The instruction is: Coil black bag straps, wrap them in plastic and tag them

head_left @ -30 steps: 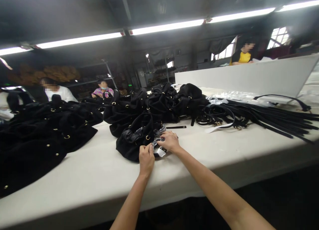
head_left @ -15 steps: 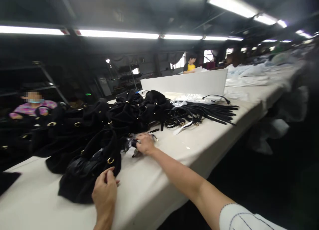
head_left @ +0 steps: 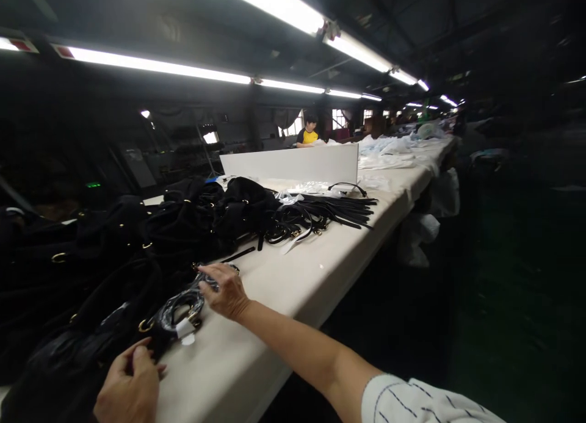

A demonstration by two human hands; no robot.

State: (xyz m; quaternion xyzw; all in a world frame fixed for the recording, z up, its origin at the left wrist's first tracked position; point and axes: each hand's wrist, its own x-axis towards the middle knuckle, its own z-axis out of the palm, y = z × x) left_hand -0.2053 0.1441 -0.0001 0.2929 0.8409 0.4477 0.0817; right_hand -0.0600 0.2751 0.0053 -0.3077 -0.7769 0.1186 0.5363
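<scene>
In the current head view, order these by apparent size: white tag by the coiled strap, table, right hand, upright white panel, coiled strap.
1. Table
2. White panel
3. Right hand and coiled strap: too alike to rank, as the hand partly covers the strap
4. White tag

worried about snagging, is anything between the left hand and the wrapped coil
Yes, it seems: the edge of the black bag, by its gold ring, lies between the left hand and the wrapped coil. Nothing visible separates the right hand from the coil.
</scene>
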